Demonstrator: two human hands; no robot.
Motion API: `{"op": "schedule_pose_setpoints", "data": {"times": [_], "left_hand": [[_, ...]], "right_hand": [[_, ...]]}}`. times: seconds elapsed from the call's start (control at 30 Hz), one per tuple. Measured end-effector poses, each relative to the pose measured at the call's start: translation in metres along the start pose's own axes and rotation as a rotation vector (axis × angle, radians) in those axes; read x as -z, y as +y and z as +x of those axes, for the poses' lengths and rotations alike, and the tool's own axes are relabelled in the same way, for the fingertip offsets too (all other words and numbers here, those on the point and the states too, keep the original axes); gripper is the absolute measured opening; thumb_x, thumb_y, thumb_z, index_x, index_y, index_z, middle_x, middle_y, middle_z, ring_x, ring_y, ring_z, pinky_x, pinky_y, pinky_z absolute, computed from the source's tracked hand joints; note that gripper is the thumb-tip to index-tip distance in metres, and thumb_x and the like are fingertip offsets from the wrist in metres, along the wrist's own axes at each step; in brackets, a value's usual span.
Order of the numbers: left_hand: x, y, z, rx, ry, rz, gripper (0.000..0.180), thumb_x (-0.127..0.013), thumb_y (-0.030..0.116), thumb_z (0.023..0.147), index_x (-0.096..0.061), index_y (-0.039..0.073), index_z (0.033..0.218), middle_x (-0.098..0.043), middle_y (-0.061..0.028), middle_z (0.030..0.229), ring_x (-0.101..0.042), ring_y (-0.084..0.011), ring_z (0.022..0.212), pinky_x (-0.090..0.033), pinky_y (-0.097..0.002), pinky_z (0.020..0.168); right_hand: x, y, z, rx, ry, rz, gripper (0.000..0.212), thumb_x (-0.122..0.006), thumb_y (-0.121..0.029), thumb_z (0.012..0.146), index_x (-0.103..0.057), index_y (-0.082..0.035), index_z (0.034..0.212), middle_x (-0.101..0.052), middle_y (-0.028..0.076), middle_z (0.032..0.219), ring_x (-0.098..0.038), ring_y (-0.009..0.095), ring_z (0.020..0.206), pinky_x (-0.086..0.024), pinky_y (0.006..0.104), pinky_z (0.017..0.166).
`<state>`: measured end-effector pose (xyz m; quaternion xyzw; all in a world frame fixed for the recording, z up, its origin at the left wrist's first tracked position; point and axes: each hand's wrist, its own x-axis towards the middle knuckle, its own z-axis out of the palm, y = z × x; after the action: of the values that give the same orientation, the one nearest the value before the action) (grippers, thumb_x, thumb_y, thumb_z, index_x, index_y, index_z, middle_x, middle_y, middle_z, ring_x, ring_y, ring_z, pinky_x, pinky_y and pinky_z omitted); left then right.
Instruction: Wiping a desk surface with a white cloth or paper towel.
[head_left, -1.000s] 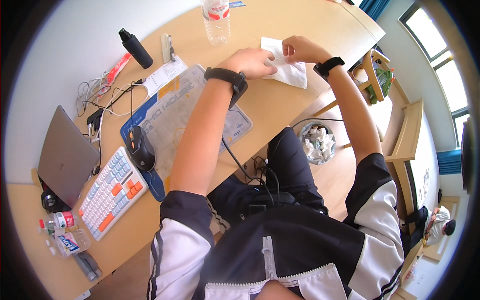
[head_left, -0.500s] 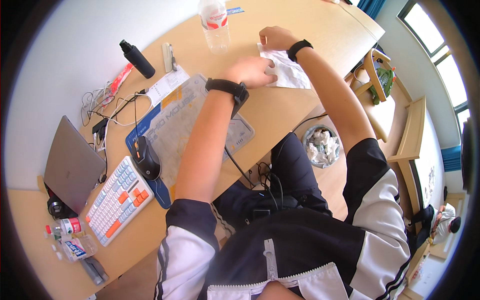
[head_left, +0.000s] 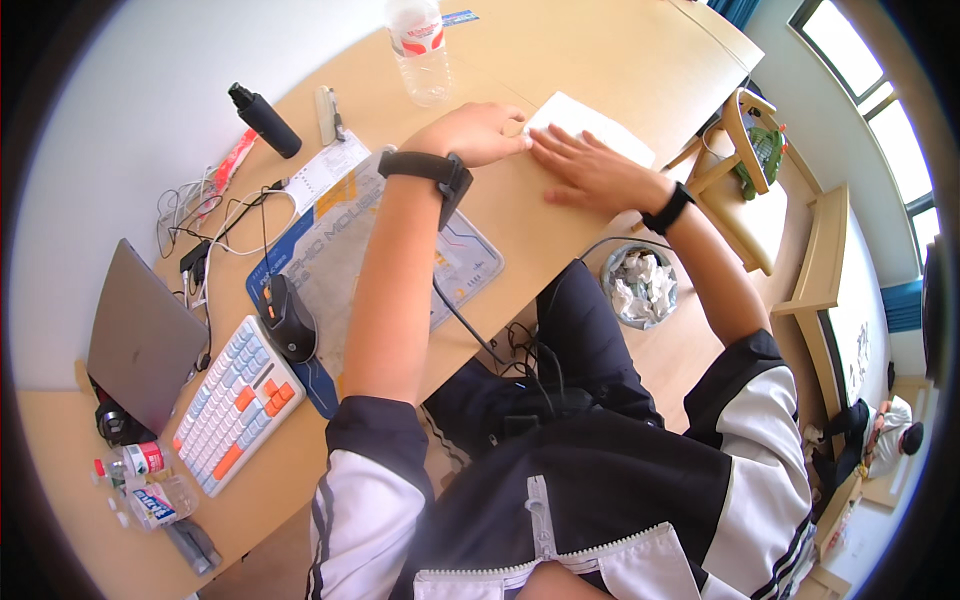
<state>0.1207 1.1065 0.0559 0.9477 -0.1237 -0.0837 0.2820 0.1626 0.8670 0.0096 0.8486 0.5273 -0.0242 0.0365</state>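
A white sheet that looks like tissue or thin cloth (head_left: pixel 588 115) lies folded into a strip on the desk ahead of me. My right hand (head_left: pixel 598 178) rests along its near edge, palm down, with fingers stretched out and apart. At the sheet's left end is my left hand (head_left: pixel 468 134), fingers extended and spread. Its fingertips reach the left corner, close to the right hand's fingertips. Neither hand grips anything that I can see. A clear plastic bottle (head_left: pixel 425 76) with a red and white label stands beyond my left hand.
The wooden desk (head_left: pixel 500 235) carries a grey mouse pad (head_left: pixel 465 270), a black mouse (head_left: pixel 289 318), a white and orange keyboard (head_left: pixel 238 405) and a laptop (head_left: pixel 145 335). A black spray bottle (head_left: pixel 265 120) stands near the wall. A bin of crumpled tissues (head_left: pixel 642 290) sits below the desk edge.
My right hand has let go of the sheet's far edge, moved nearer and flattened onto it. The sheet now appears folded narrower. My left hand has shifted slightly left.
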Motion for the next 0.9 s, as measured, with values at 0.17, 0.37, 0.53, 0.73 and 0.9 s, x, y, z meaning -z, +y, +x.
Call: {"op": "schedule_pose_setpoints", "data": {"times": [0.17,0.37,0.53,0.73,0.9], "left_hand": [[-0.007,0.002,0.007,0.016,-0.006,0.104,0.059,-0.062,0.041,0.094,-0.054,0.007,0.141,-0.068,-0.0221,0.123,-0.065,-0.0337,0.114,-0.051,-0.0385,0.097],[-0.011,0.001,0.009,0.012,0.015,0.161,0.058,-0.063,0.042,0.093,-0.055,0.007,0.14,-0.069,-0.0206,0.121,-0.065,-0.0329,0.113,-0.051,-0.0393,0.097],[-0.011,0.008,0.008,0.07,-0.019,0.135,0.057,-0.063,0.042,0.094,-0.056,0.008,0.14,-0.069,-0.0207,0.122,-0.064,-0.0337,0.116,-0.05,-0.0399,0.099],[-0.016,-0.002,0.009,0.064,0.013,0.092,0.059,-0.065,0.042,0.094,-0.055,0.008,0.141,-0.068,-0.0214,0.123,-0.064,-0.0328,0.117,-0.049,-0.0404,0.1],[-0.014,-0.001,0.01,0.077,0.002,0.11,0.06,-0.065,0.041,0.094,-0.054,0.008,0.142,-0.067,-0.0213,0.124,-0.063,-0.0321,0.118,-0.049,-0.0402,0.101]], "right_hand": [[0.001,0.0,-0.069,0.029,-0.051,0.102,0.084,-0.038,-0.064,0.1,-0.012,-0.015,0.162,-0.018,0.01,0.167,-0.014,0.032,0.154,-0.015,0.0566,0.123],[-0.008,0.0,-0.074,0.076,0.075,0.231,0.085,-0.065,-0.019,0.092,-0.016,-0.022,0.162,-0.021,0.006,0.167,-0.016,0.028,0.154,-0.011,0.063,0.122],[0.013,-0.033,-0.062,0.073,-0.025,0.216,0.104,-0.053,0.019,0.063,-0.037,-0.026,0.156,-0.025,-0.003,0.166,-0.02,0.024,0.154,-0.012,0.0638,0.123],[0.014,-0.057,-0.078,0.202,0.293,0.249,0.093,-0.055,0.022,0.057,-0.064,-0.027,0.136,-0.041,0.004,0.158,-0.025,0.027,0.152,-0.016,0.0587,0.124],[-0.006,-0.045,-0.121,-0.079,0.389,0.54,0.059,-0.061,0.005,0.08,-0.065,-0.017,0.134,-0.056,0.013,0.145,-0.046,0.033,0.139,-0.034,0.05,0.118]]}}
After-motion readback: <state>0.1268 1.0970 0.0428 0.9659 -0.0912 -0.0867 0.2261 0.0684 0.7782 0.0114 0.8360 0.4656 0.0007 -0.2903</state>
